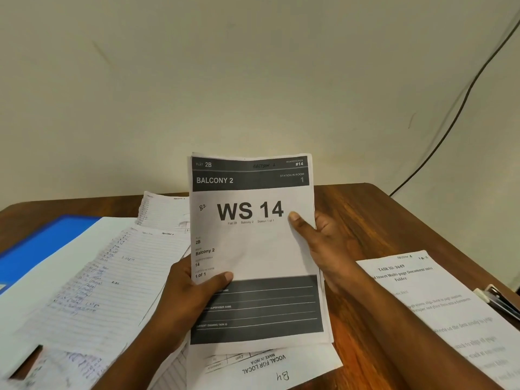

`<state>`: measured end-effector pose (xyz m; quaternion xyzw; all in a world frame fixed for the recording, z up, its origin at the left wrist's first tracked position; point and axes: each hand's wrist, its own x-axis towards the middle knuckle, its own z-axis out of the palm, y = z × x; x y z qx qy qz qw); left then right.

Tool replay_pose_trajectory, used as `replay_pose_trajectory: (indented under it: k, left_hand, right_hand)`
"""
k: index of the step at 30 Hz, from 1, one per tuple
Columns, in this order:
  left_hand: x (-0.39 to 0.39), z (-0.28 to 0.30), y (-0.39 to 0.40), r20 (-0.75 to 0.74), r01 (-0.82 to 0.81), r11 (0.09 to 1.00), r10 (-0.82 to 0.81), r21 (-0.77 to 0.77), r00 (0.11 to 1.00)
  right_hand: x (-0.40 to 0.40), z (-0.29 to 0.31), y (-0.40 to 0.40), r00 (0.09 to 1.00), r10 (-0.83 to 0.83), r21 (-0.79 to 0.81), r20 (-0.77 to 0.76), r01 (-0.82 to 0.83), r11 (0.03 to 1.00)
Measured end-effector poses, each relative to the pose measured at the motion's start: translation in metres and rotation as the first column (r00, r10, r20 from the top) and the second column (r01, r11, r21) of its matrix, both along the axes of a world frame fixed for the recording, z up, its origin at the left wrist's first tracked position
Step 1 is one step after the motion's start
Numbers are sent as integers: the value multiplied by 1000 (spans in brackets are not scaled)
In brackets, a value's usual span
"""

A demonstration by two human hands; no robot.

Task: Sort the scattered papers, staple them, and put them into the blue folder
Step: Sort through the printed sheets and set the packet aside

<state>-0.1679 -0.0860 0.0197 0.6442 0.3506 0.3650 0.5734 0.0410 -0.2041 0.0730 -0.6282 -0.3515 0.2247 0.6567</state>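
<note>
wooden table [380, 215], blue folder [42, 243], scattered papers [107, 277], task sheet [439, 311], stapler [501, 302]

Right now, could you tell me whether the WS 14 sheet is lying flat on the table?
No, the left hand and right hand hold the WS 14 sheet up by its side edges.

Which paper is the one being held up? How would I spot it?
Look at the brown wooden table, at its middle. Above the scattered handwritten lined sheets, the left hand and right hand hold up one white printed sheet. Only it has dark grey bands and big black letters reading WS 14.
</note>
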Motion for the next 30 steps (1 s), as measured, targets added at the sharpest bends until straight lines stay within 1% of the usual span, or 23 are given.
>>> replay_pose_trajectory:
  k: [2,4,6,7,8,10,12,14,18,21,24,26,30]
  left_hand:
    - [0,2,-1,-1,-1,1000,1,25,1000]
    - [0,3,-3,-31,7,994,-4,109,999]
    - [1,2,-3,8,20,987,-21,156,1000]
    - [2,1,-3,39,19,990,-25,141,999]
    - [2,0,-2,65,17,995,-23,94,998]
    - [0,3,0,133,41,997,-33,-62,991]
    - [-3,6,2,204,127,974,-87,-188,975]
    - [-7,10,1,233,212,945,-154,-250,960]
    - [-7,13,-6,231,252,922,-188,-293,955]
    - [-6,11,-8,194,252,927,-203,-277,960]
    - [-6,8,-3,169,214,950,-178,-228,969]
    - [-7,7,-1,124,187,963,-164,-196,979]
    - [-6,8,-2,132,148,965,-121,-216,984]
  right_hand:
    - [-2,1,-1,1000,5,6,-11,-5,1000]
    - [-3,2,-1,1000,10,16,-19,-9,1000]
    - [-3,2,-2,1000,16,32,-26,-16,999]
    - [-3,3,-2,999,18,42,-28,-17,999]
    - [-3,3,-2,999,17,49,-30,-15,999]
    - [-2,3,-2,999,18,60,-47,-15,998]
    - [-2,4,-3,997,24,66,-72,-19,998]
    - [-3,3,-3,995,38,73,-91,-31,997]
    - [-5,1,-2,992,68,72,-105,-60,996]
    - [-8,0,-3,994,65,62,-93,-60,996]
    - [-7,2,-3,994,78,72,-79,-72,995]
    - [-5,3,-3,998,55,68,-34,-53,996]
    - [-6,-7,2,997,37,9,73,-38,999]
